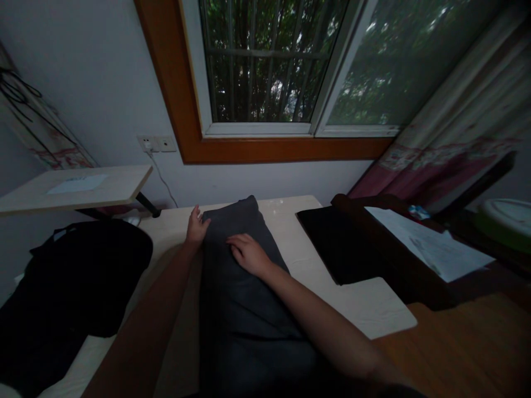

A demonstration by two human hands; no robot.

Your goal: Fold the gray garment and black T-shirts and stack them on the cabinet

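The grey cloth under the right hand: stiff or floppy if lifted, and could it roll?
Probably floppy: the grey cloth shows soft wrinkles. It seems unlikely to roll, since it lies broad and flat along the table.

Long, creased grey cloth [240,298] lies on the table [296,237].

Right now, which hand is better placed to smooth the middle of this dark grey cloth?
Probably your right hand: it lies over the dark grey cloth, in from the edges, while your left hand sits by the cloth's far left corner.
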